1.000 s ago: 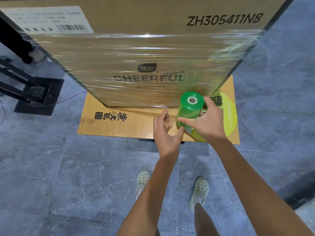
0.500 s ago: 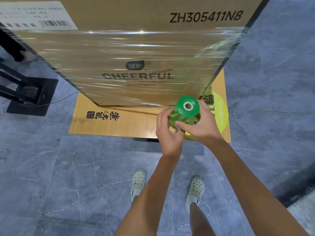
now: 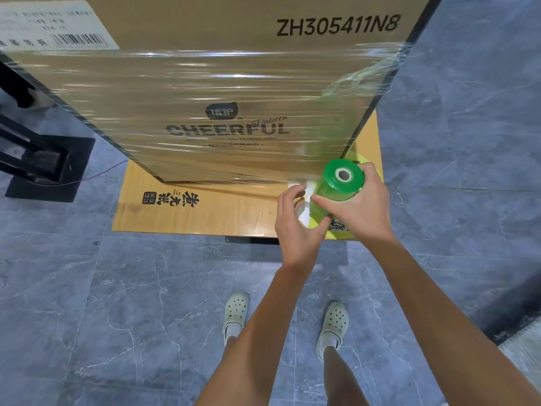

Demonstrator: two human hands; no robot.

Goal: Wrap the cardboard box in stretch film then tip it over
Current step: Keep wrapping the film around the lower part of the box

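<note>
On the low wooden table (image 3: 205, 218), the cardboard box (image 3: 205, 22) stands upright, its front face already banded with stretch film (image 3: 205, 98) below the printed code. Just off its lower right corner the green film roll (image 3: 339, 186) is held near upright, core end up, with the grip of the right hand (image 3: 360, 209) clenched round it. The left hand (image 3: 295, 227), its grip released and fingers spread, is poised just beside the roll. The box thus lies ahead and leftward of both.
</note>
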